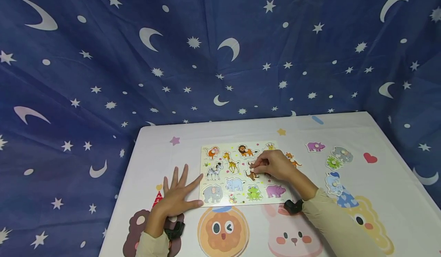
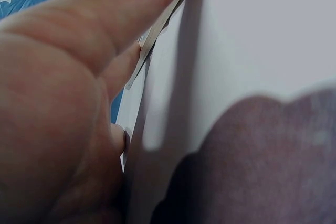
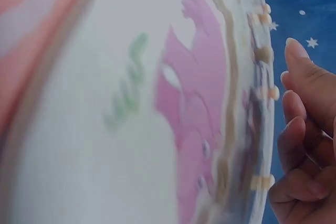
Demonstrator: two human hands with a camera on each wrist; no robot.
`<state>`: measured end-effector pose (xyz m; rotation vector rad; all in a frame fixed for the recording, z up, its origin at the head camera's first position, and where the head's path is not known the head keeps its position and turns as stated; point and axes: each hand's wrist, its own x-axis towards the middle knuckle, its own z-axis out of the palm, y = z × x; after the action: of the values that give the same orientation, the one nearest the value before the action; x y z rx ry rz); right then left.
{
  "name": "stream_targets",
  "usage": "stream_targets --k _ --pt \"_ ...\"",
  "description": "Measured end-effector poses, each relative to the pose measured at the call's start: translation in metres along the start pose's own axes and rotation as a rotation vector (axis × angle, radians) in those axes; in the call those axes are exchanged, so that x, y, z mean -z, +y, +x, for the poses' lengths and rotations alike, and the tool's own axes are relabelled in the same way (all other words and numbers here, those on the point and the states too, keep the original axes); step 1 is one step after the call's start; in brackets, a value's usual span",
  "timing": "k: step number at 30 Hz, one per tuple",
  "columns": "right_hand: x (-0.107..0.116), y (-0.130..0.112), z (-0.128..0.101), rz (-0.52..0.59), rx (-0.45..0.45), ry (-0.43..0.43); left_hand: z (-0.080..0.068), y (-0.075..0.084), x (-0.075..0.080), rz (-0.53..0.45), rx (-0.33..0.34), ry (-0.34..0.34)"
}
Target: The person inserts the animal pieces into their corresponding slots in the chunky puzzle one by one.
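Your right hand [image 1: 273,164] pinches the small peg of a brown kangaroo-shaped wooden piece [image 1: 252,170], seated near the centre of the flat wooden animal puzzle board [image 1: 238,172]. Your left hand [image 1: 177,195] lies flat, fingers spread wide, at the board's 9 o'clock edge. Only the right wrist view shows the pegs [image 3: 265,54] in profile

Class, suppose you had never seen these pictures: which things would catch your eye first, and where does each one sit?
First comes the animal puzzle board at the middle of the white table, with the right hand pinching the brown animal piece on it. The left hand lies flat, fingers spread, against the board's left edge. Loose animal pieces lie to the right, and a dark blue cloth of moons and stars hangs behind.
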<state>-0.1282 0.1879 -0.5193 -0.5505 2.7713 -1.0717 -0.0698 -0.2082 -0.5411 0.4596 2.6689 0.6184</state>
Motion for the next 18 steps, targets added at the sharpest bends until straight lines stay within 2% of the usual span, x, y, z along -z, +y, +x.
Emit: stream_targets --k 13,18 --pt "0.032 0.017 -0.018 -0.033 -0.035 0.144 0.000 -0.001 -0.001 -0.005 -0.006 0.006" --pt "0.044 0.026 -0.026 -0.049 -0.083 0.182 0.000 -0.001 -0.001 -0.005 -0.009 0.005"
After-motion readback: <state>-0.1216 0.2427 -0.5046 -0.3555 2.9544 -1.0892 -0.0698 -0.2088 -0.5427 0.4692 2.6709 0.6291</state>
